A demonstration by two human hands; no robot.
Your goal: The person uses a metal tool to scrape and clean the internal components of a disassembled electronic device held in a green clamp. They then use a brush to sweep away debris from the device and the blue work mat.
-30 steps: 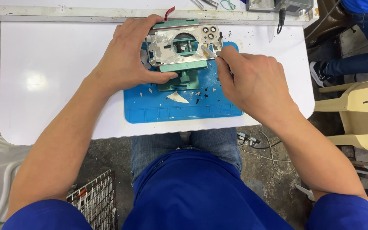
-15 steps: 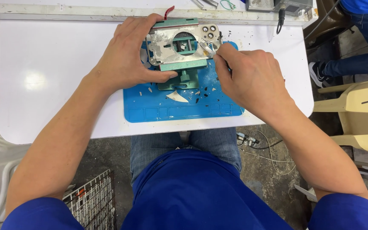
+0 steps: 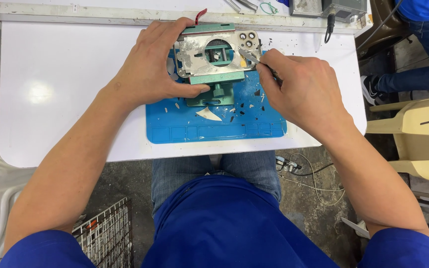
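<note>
White work table [image 3: 65,74] with rounded corners, bare at its left; a wire mesh basket [image 3: 105,238] stands on the floor below its left edge. Left hand [image 3: 150,74]: closed round the left side of a green metal clamping jig [image 3: 209,92], thumb pressed on the jig's front bar, steadying it. Silver phone back housing with a round central opening and camera holes [image 3: 214,54]: lies flat, clamped in the jig, above a blue rubber work mat with shallow tray sections [image 3: 214,129]; dark and white glass shards are scattered on the mat just beside the jig. Right hand [image 3: 299,89]: fingers pinched shut on a thin metal scraping blade [image 3: 250,57], its tip touching the housing near the camera holes. Step in hand, as judged: scraping leftover glass or glue off the housing; the next stroke seems to call for a shallow blade angle and a firm hold on the jig. Packages, labels, signs: none legible; grey boxes [image 3: 323,7] at the table's far right edge, cream plastic chair [image 3: 418,144] and another person's blue-trousered leg [image 3: 423,54] at right
</note>
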